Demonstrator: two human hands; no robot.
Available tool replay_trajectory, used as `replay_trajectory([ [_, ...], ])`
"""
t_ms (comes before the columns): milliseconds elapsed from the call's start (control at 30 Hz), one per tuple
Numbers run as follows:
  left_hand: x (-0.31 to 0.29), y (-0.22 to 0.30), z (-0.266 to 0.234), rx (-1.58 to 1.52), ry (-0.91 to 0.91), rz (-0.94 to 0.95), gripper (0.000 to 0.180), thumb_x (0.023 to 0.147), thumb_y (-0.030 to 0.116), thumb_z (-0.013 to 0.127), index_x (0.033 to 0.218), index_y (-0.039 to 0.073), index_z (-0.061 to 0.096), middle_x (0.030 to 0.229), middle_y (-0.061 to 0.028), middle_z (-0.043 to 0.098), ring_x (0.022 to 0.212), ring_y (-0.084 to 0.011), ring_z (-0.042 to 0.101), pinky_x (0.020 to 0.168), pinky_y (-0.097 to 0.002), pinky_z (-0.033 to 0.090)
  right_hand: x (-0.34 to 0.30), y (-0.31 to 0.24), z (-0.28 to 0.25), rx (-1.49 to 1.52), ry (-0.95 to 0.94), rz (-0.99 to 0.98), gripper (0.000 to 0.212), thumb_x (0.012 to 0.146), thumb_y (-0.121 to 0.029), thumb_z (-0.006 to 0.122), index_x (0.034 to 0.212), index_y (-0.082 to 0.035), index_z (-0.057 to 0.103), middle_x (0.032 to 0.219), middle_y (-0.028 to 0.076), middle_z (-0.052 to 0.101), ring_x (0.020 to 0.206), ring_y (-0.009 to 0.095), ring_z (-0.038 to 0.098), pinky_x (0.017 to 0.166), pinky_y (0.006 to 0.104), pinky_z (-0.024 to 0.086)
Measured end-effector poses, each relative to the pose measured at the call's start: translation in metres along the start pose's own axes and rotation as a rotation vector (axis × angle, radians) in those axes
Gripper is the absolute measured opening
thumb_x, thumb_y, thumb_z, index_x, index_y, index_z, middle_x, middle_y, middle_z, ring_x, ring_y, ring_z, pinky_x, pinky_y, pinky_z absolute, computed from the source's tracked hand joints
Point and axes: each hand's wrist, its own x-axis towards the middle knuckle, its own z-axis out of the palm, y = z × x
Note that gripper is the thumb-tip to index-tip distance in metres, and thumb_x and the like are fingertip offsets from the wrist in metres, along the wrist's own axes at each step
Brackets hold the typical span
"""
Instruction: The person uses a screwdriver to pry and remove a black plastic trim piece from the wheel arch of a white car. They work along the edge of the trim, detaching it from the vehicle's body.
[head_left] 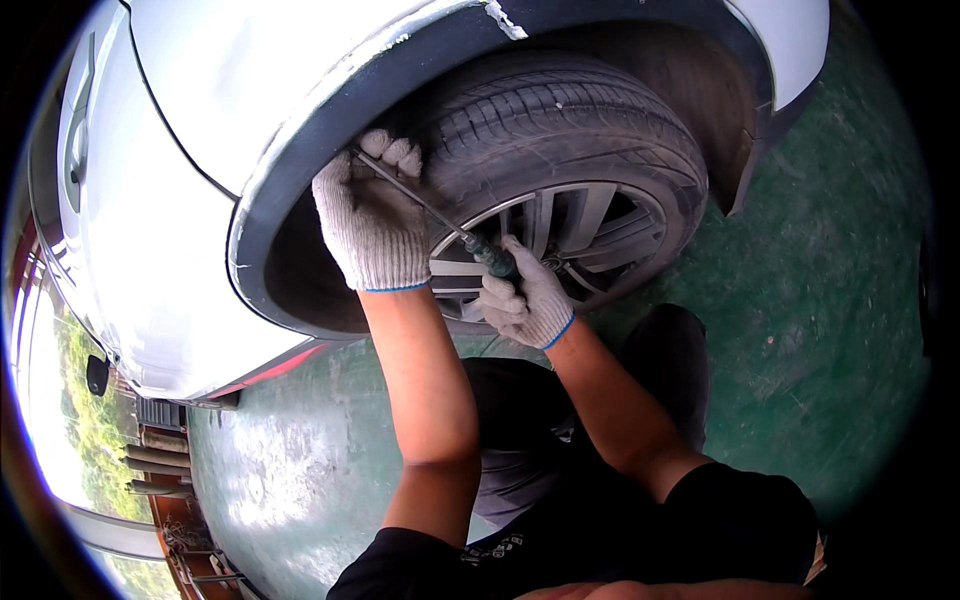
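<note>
A long screwdriver (420, 200) with a dark green handle and a thin metal shaft slants up and left across the front of a car wheel. My right hand (525, 295), in a whitish knit glove with a blue cuff edge, is closed round its handle. At the front lip of the dark wheel arch (300, 170), my left hand (375, 225) wears a matching glove. Its fingers are curled about the shaft's tip end, between thumb and fingers. What the tip touches is hidden. Behind my hands stands the tyre (570, 115) with its silver spoked rim (590, 215).
The white car body (200, 120) fills the upper left, its arch edge scuffed and peeling. Green painted floor (820, 300) lies at right and below. My bent knee (665, 360) is close under the wheel. Rolled or tubular items (160, 460) stand far left.
</note>
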Motion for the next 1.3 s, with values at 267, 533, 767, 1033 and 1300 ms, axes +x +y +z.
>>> replay_trajectory([
  [267, -0.004, 0.001, -0.003, 0.02, -0.042, 0.006, 0.026, 0.106, 0.023, 0.055, 0.117, 0.002, 0.067, 0.101, -0.0146, 0.071, 0.089, -0.0295, 0.065, 0.083, -0.0439, 0.054, -0.002, 0.02, 0.034, -0.01, 0.382, -0.326, 0.022, 0.109, -0.015, 0.054, 0.125, -0.008, 0.068, 0.122, 0.021, 0.071, 0.09, 0.025, 0.068, 0.072, 0.0348, 0.058],
  [533, -0.004, 0.006, -0.004, 0.077, -0.035, 0.004, 0.028, 0.107, 0.02, 0.052, 0.122, 0.0, 0.066, 0.108, -0.0173, 0.074, 0.095, -0.0319, 0.07, 0.087, -0.0479, 0.055, -0.005, 0.014, 0.012, -0.108, 0.181, -0.316, 0.023, 0.111, -0.023, 0.053, 0.123, -0.007, 0.067, 0.101, 0.014, 0.069, 0.066, 0.017, 0.06, 0.056, 0.0273, 0.049],
  [767, -0.005, 0.006, 0.002, 0.198, 0.042, 0.044, 0.021, 0.105, 0.014, 0.053, 0.116, 0.0, 0.065, 0.099, -0.0138, 0.07, 0.087, -0.0287, 0.064, 0.084, -0.0431, 0.053, -0.018, 0.013, 0.01, -0.087, 0.437, -0.452, 0.013, 0.102, -0.006, 0.06, 0.114, -0.005, 0.066, 0.108, 0.016, 0.067, 0.094, 0.028, 0.067, 0.077, 0.0384, 0.057],
  [1033, -0.003, -0.002, 0.013, 0.118, 0.062, 0.063, 0.015, 0.103, 0.019, 0.056, 0.103, 0.007, 0.066, 0.091, -0.0054, 0.063, 0.087, -0.0226, 0.06, 0.089, -0.043, 0.051, -0.06, -0.013, 0.006, -0.18, 0.478, -0.518, 0.013, 0.1, -0.006, 0.057, 0.111, -0.001, 0.063, 0.104, 0.018, 0.065, 0.086, 0.029, 0.066, 0.067, 0.0371, 0.054],
  [1300, 0.0, -0.007, 0.013, 0.113, 0.064, 0.101, 0.014, 0.102, 0.019, 0.057, 0.097, 0.009, 0.064, 0.085, -0.0055, 0.063, 0.08, -0.0212, 0.059, 0.083, -0.04, 0.049, -0.072, -0.011, 0.004, -0.195, 0.586, -0.516, 0.015, 0.098, -0.003, 0.056, 0.111, -0.001, 0.063, 0.108, 0.016, 0.062, 0.086, 0.027, 0.062, 0.067, 0.0358, 0.053],
])
